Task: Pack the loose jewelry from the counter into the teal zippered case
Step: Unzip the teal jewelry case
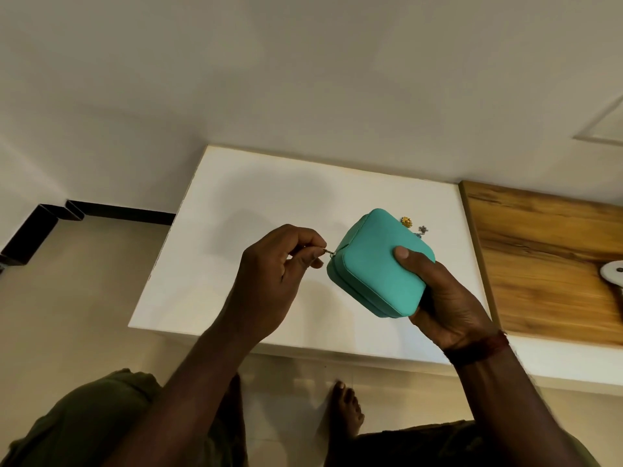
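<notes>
- The teal case is held up in the air above the white table, not resting on it (tilted, with its broad top face turned toward the camera).
- The right hand grips the case from the case's right and lower side. The thumb lies across the top face near the right edge, and the fingers wrap underneath, out of sight.
- The left hand sits just left of the case, fingers curled. Thumb and forefinger pinch the small metal zipper pull, which sticks out from the case's left corner at the seam.
- The lid lies down on the base; the seam running along the left and lower edges looks closed as far as this view shows.
- Just beyond the case's far edge, a gold flower-shaped piece of jewelry lies on the table, partly hidden by the case.
- Right beside the gold piece, a small silver piece also lies on the table (its exact kind is too small to tell).
- To the right of the case, a brown wooden surface adjoins the table, with a white round object at the frame's edge.
- A dark red band circles the right wrist, below the case.
- Lower still, below the table's near edge, a bare foot stands on the tiled floor.
</notes>
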